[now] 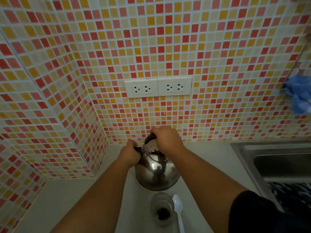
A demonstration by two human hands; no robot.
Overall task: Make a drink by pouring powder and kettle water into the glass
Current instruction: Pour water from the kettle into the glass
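Both hands gripped the kettle (157, 172) near the worktop's (70, 195) back edge: right hand (165, 138) clenched on the handle, left hand (130, 153) apparently holding its lid knob. The glass (162, 209) with dark powder (163, 213) stood just before it.

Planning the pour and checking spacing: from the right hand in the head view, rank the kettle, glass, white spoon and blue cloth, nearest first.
1. Kettle: directly under the right hand, which grips its dark handle.
2. Glass and white spoon: side by side on the counter, nearer the person than the kettle; too close to call.
3. Blue cloth: hanging at the far right by the wall, above the sink.
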